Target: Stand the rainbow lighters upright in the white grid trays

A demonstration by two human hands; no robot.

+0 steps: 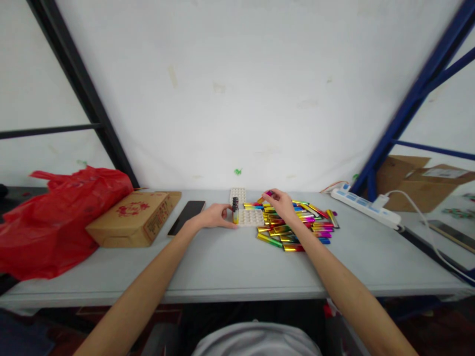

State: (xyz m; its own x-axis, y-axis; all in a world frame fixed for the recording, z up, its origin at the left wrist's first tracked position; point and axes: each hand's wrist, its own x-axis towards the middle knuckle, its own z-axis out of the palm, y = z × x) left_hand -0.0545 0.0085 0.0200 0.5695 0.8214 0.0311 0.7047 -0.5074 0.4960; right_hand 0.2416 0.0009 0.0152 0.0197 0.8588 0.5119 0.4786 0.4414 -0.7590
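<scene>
A white tray point(251, 217) with rows of round holes lies on the table, and a few lighters point(235, 210) with black tops stand upright at its left end. My left hand point(217, 216) is curled around that end, thumb at the front corner and fingers behind. Over the back of a heap of shiny lighters point(285, 230), my right hand point(281, 203) pinches one lighter point(269, 193), its end showing purple and dark at the fingertips. The heap of gold, red, green, blue and purple lighters lies right of the tray, partly covered by my right hand and forearm.
Behind the tray lies a second white holed piece point(238, 194). To the left are a black phone point(187, 216), a brown cardboard box point(133, 217) and a red plastic bag point(63, 217). A white power strip point(365, 206) with a plugged cable lies right, near an open carton point(419, 183).
</scene>
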